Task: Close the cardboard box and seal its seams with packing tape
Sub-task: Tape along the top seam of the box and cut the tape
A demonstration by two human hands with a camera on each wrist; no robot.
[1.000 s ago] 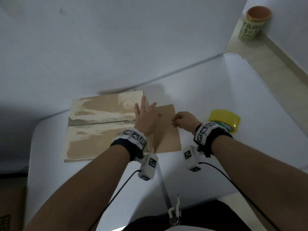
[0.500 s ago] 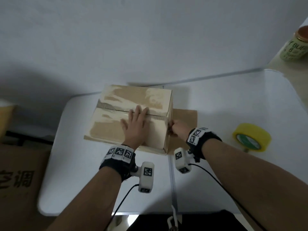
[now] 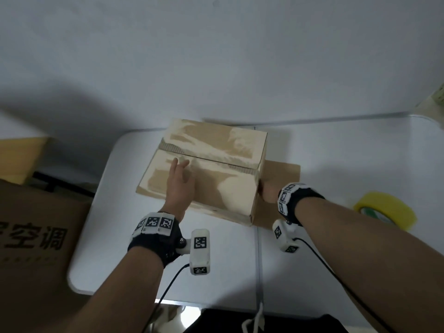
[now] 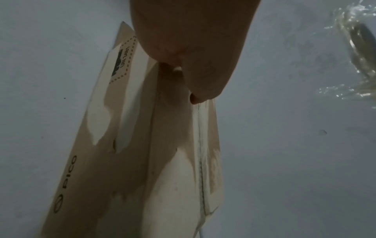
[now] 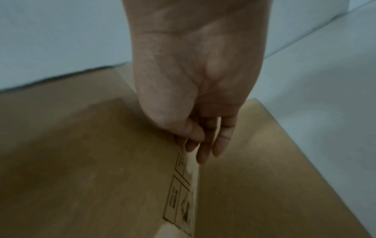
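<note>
My left hand (image 3: pixel 179 188) lies flat on the cardboard box (image 3: pixel 216 145), fingers (image 3: pixel 175 164) straight and spread. Meanwhile my right hand (image 3: pixel 268 193) pinches its right edge.

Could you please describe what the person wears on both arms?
No sleeves or gloves. The left hand and right hand each have a black wrist band tiled with black-and-white square markers, a white marked camera block, and a thin black cable.

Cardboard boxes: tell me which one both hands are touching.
The pale box on the white table; the printed carton at left sits off the table, untouched.
</note>
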